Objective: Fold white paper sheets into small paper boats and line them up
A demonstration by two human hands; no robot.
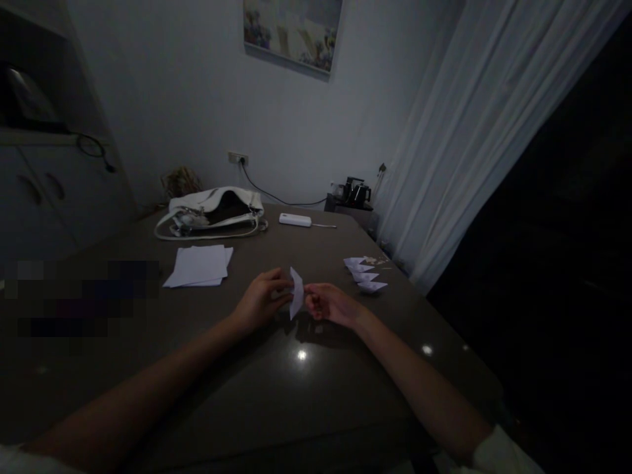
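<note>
A folded white paper piece (pixel 297 293), boat-like in shape, stands on end between my hands above the table. My left hand (pixel 266 297) pinches it from the left side. From the right, my right hand (pixel 330 304) has its fingers curled, with the index fingertip at the paper's edge; whether it grips the paper is hard to tell. Several folded paper boats (pixel 364 277) sit in a row to the right. A stack of white paper sheets (pixel 200 266) lies to the left.
On the dark table (pixel 276 408), a white handbag (pixel 217 209) lies at the back left and a white power bank (pixel 295 220) with a short cable at the back. Small scraps (pixel 376 261) lie beside the boats. A coffee maker (pixel 356 192) stands beyond the table.
</note>
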